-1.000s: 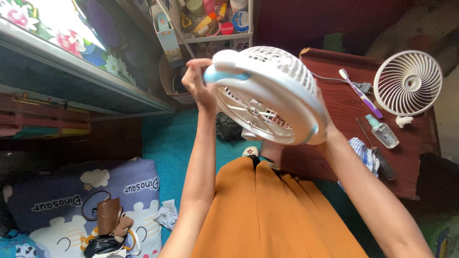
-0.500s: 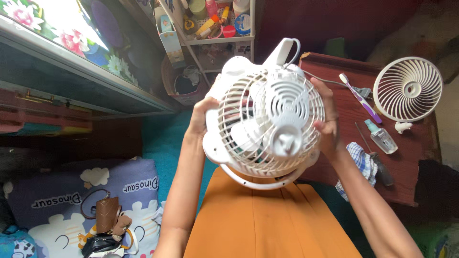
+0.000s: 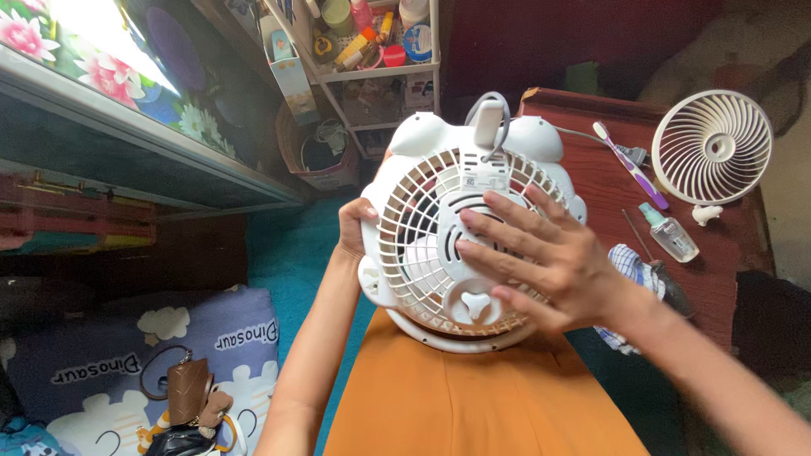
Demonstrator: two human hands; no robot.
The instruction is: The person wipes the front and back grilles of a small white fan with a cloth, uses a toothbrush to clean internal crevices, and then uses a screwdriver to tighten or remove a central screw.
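Since the earlier frame the right hand has left the fan's rim and now lies flat across its back grille, and the white fan has turned a little so its hanging loop points up; the fingers of that hand are spread wide and straight, pressing on the grille and motor housing without closing round anything; the left hand grips the fan's left rim, fingers curled over the edge; the fan is held upright in the air above the orange-clad lap, back side toward the camera, just left of the red-brown tabletop; on that tabletop, well apart from the fan, lie a detached white fan grille, a purple and white toothbrush, a small clear bottle, a screwdriver and a checked cloth partly hidden behind the right wrist; a cartoon-printed pillow lies on the floor at lower left; a cluttered white shelf stands behind.
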